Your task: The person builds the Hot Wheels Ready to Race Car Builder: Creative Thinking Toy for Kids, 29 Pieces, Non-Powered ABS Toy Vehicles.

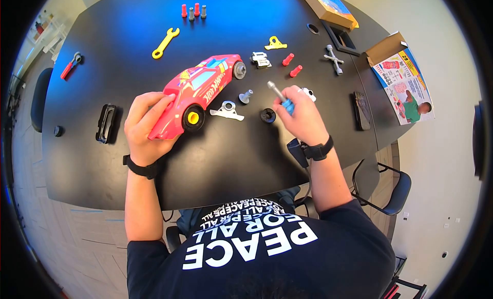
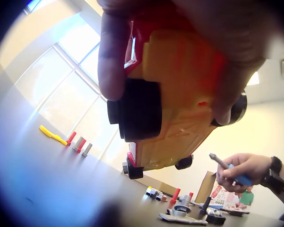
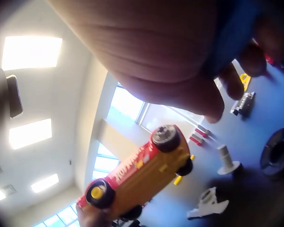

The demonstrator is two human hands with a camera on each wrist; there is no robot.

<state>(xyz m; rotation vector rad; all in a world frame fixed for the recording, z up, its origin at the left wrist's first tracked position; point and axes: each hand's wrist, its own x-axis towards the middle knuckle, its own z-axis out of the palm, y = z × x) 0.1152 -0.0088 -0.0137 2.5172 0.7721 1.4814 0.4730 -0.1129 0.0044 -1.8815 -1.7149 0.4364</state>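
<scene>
Head view, observer 1: Table (image 1: 221, 165) is the work surface. Where is the car (image 1: 179, 93)?

Observer 2: Aloft over the table, tilted, one side facing the right hand (image 1: 305, 122). Left hand (image 1: 146, 127) grips one end, fingers and thumb closed round the body. Right hand is closed round the screwdriver (image 1: 287, 106); its tip is apart from the car.

Observer 1: Step in hand?

Observer 2: Judged to be wheel work on the car. Fitting or removing, cannot tell. Next move would call for a steady car and the tip square to a hub: the yellow one on the near wheel (image 1: 185, 118) or the grey one on the far wheel (image 1: 240, 70).

Observer 1: Edges, room?

Observer 2: Near table edge runs beneath the forearms; a part dropped there could roll off. Between car and right hand the air is open. Below lie the bracket (image 1: 226, 114), loose wheel (image 1: 262, 116) and bolt (image 1: 245, 98). A low pass might knock the upright bolt; a raised one should clear all three.
</scene>
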